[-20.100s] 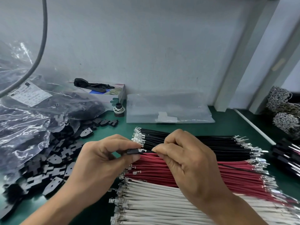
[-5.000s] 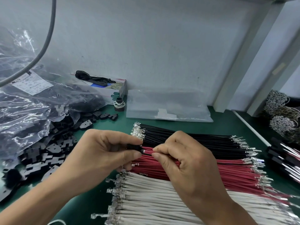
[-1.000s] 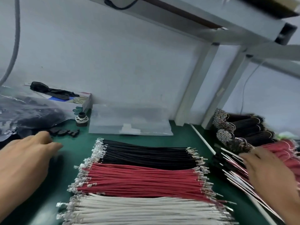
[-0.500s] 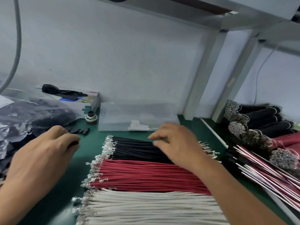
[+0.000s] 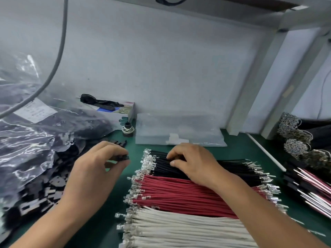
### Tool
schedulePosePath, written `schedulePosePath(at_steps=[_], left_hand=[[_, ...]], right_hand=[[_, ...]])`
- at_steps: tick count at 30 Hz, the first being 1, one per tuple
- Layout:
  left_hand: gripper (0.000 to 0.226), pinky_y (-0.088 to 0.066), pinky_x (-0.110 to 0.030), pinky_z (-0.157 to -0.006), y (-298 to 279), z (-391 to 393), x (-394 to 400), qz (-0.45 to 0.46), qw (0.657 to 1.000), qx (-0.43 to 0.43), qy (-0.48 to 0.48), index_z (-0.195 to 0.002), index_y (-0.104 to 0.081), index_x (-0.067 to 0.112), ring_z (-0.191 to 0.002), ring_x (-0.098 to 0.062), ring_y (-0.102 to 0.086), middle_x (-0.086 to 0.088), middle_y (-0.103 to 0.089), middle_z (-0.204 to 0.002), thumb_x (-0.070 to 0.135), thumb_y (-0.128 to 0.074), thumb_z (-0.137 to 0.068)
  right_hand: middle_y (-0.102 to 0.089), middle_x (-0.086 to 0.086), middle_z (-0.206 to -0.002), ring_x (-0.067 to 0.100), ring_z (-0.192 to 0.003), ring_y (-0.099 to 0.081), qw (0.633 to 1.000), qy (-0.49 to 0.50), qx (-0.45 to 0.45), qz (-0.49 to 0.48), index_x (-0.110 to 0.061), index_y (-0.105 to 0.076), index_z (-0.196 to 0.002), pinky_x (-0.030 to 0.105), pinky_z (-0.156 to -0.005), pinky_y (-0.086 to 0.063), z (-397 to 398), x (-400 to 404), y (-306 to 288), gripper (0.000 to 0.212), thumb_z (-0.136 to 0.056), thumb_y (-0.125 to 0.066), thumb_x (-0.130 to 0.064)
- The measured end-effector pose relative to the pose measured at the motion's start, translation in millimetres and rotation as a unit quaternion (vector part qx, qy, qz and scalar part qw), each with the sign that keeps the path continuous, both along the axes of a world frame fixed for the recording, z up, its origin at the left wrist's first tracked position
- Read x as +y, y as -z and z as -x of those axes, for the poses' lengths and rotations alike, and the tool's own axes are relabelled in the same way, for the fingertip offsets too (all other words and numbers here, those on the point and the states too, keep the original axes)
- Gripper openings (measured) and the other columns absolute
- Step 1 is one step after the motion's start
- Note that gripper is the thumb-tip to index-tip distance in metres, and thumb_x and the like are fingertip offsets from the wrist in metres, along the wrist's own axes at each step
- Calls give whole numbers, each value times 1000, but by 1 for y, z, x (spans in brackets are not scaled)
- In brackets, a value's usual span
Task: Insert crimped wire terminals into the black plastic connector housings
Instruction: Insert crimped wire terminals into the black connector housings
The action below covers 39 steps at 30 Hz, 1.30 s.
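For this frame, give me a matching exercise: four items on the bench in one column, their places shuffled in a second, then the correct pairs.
Items
1. small black plastic connector housing
2. row of black crimped wires
3. row of white crimped wires
4. row of red crimped wires

Places
A. nearest the camera
B. between the other two rows
C. pinched in the left hand
D. under the fingers of the right hand

Pairs: 1-C, 2-D, 3-A, 4-B
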<state>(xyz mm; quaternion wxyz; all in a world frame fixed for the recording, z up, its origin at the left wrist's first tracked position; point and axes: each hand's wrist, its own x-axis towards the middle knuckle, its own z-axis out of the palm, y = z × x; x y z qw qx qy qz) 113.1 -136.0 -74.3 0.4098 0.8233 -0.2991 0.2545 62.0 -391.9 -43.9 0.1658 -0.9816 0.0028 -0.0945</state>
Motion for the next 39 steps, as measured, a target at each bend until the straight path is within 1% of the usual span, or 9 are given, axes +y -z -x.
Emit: schedulePosePath(at_steps=[3,7,12,14,18,22,29,33,39], left_hand=[[31,-44,4,-71,3,2,-2,51,997,52,6,-87,-78,24,-81,11,-67,22,-72,-81,3,-91,-70],[36,-46,2,-71,3,4,-2,96,991,91,16,-87,-75,34,-76,9,-70,30,-73,-88,4,-89,-73],[33,-48,1,-71,1,10,-4,91,993,69,7,-93,-75,30,-83,8,-69,29,-71,-98,5,-88,-75],[35,-48,1,-72,0,12,-4,93,994,55,13,-99,-77,26,-85,7,-69,22,-74,-89,1,-87,-75],[35,-50,-2,-75,-2,14,-4,87,996,12,32,-105,-80,15,-88,3,-69,16,-73,-94,-5,-84,-76],[28,-52,-6,-73,-1,14,-4,104,993,48,28,-96,-81,22,-85,3,-71,19,-75,-89,2,-86,-77],[21,-58,-17,-69,-11,15,-2,234,945,186,136,-83,-82,29,-80,-10,-74,2,-79,-91,12,-87,-70],[25,-54,-17,-57,-15,27,-6,244,903,277,220,-86,-84,23,-63,-8,-68,-10,-79,-83,22,-89,-62],[27,-53,-17,-57,-11,38,-12,193,904,293,244,-89,-84,23,-60,-10,-65,-13,-77,-79,15,-88,-64]], right_hand=[[-60,-18,-93,6,-90,-57,999,-5,-29,35,-33,-74,-97,28,-77,-43,0,1,0,10,-96,-63,-32],[-65,-16,-99,5,-89,-59,995,-10,-78,56,-32,-68,-100,22,-72,-40,4,-2,-7,10,-100,-57,-30],[-64,-17,-102,6,-94,-60,997,-24,-13,66,-34,-71,-107,29,-79,-46,9,2,-10,16,-96,-61,-41],[-64,-18,-99,5,-92,-59,998,-21,-8,64,-34,-72,-101,29,-80,-46,9,5,-10,12,-96,-63,-37],[-68,-17,-98,5,-89,-61,994,-19,-76,75,-31,-74,-104,24,-77,-44,14,3,-14,14,-98,-61,-30],[-65,-11,-91,12,-82,-60,978,-17,-178,111,-23,-75,-105,32,-70,-49,24,0,-29,15,-100,-61,-22],[-58,4,-84,22,-75,-52,883,-33,-398,247,-9,-73,-98,36,-52,-47,56,-3,-60,19,-85,-76,4],[-60,4,-83,19,-72,-53,908,-44,-372,188,-7,-76,-99,34,-49,-48,83,13,-11,17,-85,-78,2],[-61,-2,-85,13,-72,-55,931,-35,-361,40,-12,-79,-103,30,-58,-49,88,16,11,16,-93,-67,-13]])
